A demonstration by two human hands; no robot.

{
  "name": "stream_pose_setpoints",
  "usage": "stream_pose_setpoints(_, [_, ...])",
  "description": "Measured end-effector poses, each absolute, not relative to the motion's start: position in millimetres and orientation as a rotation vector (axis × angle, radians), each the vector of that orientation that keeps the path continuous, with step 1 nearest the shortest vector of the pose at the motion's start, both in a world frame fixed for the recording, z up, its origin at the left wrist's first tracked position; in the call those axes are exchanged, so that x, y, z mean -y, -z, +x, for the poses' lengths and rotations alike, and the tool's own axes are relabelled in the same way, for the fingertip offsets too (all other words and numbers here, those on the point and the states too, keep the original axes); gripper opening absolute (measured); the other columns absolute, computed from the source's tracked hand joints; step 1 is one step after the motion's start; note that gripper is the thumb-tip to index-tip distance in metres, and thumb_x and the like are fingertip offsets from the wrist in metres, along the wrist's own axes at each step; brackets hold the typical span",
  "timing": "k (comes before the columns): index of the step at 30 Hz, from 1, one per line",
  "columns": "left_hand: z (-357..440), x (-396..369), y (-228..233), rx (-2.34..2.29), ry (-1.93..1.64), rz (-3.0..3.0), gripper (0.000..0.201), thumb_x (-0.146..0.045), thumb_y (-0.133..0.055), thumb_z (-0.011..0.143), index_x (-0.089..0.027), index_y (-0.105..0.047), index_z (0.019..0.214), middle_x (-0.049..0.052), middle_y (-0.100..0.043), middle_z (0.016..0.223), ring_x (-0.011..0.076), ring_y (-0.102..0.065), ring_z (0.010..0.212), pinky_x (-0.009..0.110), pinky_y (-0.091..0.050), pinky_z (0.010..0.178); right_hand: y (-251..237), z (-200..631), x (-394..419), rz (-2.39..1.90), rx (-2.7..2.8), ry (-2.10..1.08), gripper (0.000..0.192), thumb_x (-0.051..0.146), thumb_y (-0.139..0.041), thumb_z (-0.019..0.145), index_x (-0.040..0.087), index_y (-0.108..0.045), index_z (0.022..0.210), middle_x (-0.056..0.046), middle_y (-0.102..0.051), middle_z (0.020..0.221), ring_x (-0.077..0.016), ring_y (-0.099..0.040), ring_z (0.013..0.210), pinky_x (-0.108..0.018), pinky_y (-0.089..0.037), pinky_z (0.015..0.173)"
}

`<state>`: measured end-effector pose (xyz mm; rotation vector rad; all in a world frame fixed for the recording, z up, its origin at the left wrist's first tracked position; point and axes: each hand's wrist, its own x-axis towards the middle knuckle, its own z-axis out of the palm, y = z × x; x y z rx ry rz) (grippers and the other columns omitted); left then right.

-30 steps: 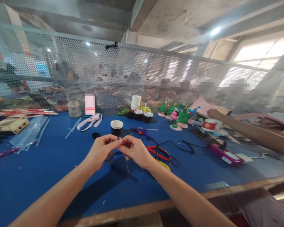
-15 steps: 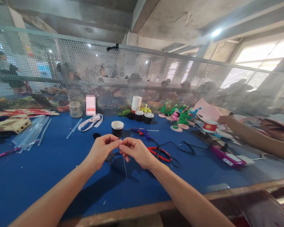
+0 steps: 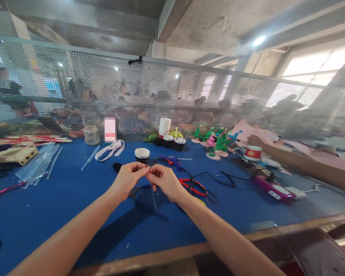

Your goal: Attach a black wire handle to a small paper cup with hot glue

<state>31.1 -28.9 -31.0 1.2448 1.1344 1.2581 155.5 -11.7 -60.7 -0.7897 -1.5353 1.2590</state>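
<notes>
My left hand [image 3: 131, 177] and my right hand [image 3: 165, 182] meet fingertip to fingertip above the blue table. Both are closed in a pinch on a thin wire [image 3: 154, 200], whose pale end hangs down below the fingers; its upper part is mostly hidden. Just behind the fingertips stands a small black cup with a white inside [image 3: 142, 154]. Right of my right hand lie red-handled pliers [image 3: 194, 187], partly covered by a black cord. Beyond them is a blue glue gun [image 3: 174, 162]. A dark item [image 3: 136, 193] lies under my hands, its kind unclear.
Clear glue sticks [image 3: 40, 163] and a wooden box [image 3: 15, 155] are on the left. Small black buckets [image 3: 178, 143] and green figures [image 3: 221, 143] stand at the back. A purple power strip [image 3: 273, 188] lies right, near another person's arm [image 3: 301, 161]. A perforated screen [image 3: 149, 92] closes the back.
My hands stay pinched together, and the wire's hanging end has swung slightly to the right. The other person's arm at the right has moved across the pink sheets.
</notes>
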Motion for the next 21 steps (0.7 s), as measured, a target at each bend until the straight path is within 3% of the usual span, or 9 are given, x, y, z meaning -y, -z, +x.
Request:
stream_pose_setpoints(7, [22.8, 24.6, 40.7, -1.042, -1.179, 1.216, 0.019, -0.028, -0.066, 0.055, -0.014, -0.055, 0.059, -0.006, -0.048, 0.049, 0.0024, -0.030, 0.040, 0.018, -0.017, 0.040, 62.6, 157.6, 10.0, -0.730, 1.559, -1.474, 0.022, 0.033, -0.061, 0.062, 0.015, -0.049, 0.069, 0.007, -0.047, 0.050, -0.0041, -0.043, 0.038, -0.018, -0.034, 0.038])
stream_pose_setpoints(21, [25.1, 33.2, 42.0, -1.222, -1.301, 1.261, 0.015, -0.024, -0.064, 0.057, -0.015, -0.060, 0.067, -0.004, -0.056, 0.058, 0.0054, -0.042, 0.049, 0.019, -0.032, 0.050, 64.8, 151.7, 10.1, -0.810, 1.510, -1.365, 0.015, 0.026, -0.057, 0.063, 0.015, -0.048, 0.067, 0.009, -0.047, 0.049, -0.0033, -0.043, 0.034, -0.017, -0.035, 0.036])
